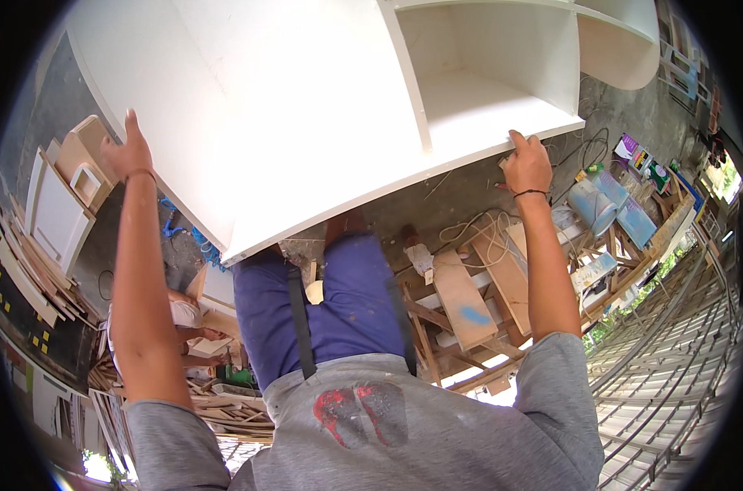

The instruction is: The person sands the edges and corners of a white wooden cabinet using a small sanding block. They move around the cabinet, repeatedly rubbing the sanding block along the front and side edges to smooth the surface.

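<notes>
A large white cabinet point(306, 106) fills the upper part of the head view, with open shelf compartments point(494, 90) on its right side. My left hand point(128, 154) is at its left edge, thumb stretched out along the panel and a finger apart from it. Some fingers of that hand are hidden. On the right, my right hand point(527, 166) has its fingers closed at the lower edge of the shelf part, gripping the cabinet. The cabinet's near edge lies just above my thighs.
Cut wooden boards point(465, 299) and a looped cable point(490, 233) lie at right, near a blue-stained bucket point(590, 206). White panels point(56, 200) lean at left. Blue cord point(208, 245) lies under the near corner. Another person point(163, 327) crouches at lower left.
</notes>
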`<state>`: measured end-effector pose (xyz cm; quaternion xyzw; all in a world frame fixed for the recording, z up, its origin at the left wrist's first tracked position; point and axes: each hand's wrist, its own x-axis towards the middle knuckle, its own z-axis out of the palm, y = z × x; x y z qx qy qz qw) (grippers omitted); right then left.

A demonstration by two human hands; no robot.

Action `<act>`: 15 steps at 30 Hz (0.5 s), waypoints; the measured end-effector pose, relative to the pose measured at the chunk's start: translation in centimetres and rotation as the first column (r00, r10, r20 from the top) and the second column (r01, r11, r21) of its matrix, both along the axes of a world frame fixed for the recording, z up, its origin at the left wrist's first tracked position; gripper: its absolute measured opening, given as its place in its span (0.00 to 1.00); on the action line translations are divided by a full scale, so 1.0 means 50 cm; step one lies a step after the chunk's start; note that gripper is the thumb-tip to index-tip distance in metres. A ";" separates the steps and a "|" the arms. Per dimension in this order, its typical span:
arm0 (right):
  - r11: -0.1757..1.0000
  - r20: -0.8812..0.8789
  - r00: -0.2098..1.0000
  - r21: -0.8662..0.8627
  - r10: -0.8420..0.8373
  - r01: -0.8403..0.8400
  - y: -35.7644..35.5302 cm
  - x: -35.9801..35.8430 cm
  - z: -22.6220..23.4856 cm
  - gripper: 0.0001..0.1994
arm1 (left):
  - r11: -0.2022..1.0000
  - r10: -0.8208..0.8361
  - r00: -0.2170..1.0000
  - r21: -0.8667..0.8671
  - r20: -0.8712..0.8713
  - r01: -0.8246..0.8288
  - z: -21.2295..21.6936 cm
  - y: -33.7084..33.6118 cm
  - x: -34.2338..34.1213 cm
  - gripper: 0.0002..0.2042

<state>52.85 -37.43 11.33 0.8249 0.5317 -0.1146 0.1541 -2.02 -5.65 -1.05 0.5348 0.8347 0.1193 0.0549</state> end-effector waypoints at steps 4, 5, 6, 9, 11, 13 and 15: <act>0.996 -0.046 0.995 0.007 0.086 -0.086 0.011 -0.149 0.011 0.15 | 0.973 0.064 0.998 -0.221 -0.007 -0.063 -0.009 0.048 0.022 0.36; 0.995 -0.061 0.994 0.007 0.095 -0.095 0.009 -0.204 0.007 0.13 | 0.969 0.041 0.997 -0.241 -0.068 -0.056 -0.013 0.045 0.018 0.36; 0.993 -0.079 0.990 0.027 0.115 -0.113 0.008 -0.258 -0.001 0.11 | 0.966 0.019 0.992 -0.254 -0.125 -0.051 -0.012 0.046 0.020 0.35; 0.999 -0.327 0.944 -0.013 0.039 -0.046 0.029 -0.431 0.001 0.10 | 0.931 -0.069 0.990 -0.365 -0.126 0.019 0.022 0.042 0.041 0.33; 0.992 -0.544 0.832 0.003 0.107 -0.126 0.050 -0.497 0.027 0.10 | 0.949 -0.051 0.993 -0.314 -0.103 0.016 0.019 0.037 0.039 0.33; 0.996 -0.452 0.888 0.018 0.086 -0.088 0.053 -0.438 0.020 0.11 | 0.950 -0.014 0.995 -0.313 -0.099 -0.018 0.036 0.030 0.052 0.33; 0.999 -0.253 0.966 0.009 0.051 -0.051 0.067 -0.303 0.028 0.14 | 0.950 -0.008 0.993 -0.309 -0.120 -0.030 0.033 0.030 0.043 0.33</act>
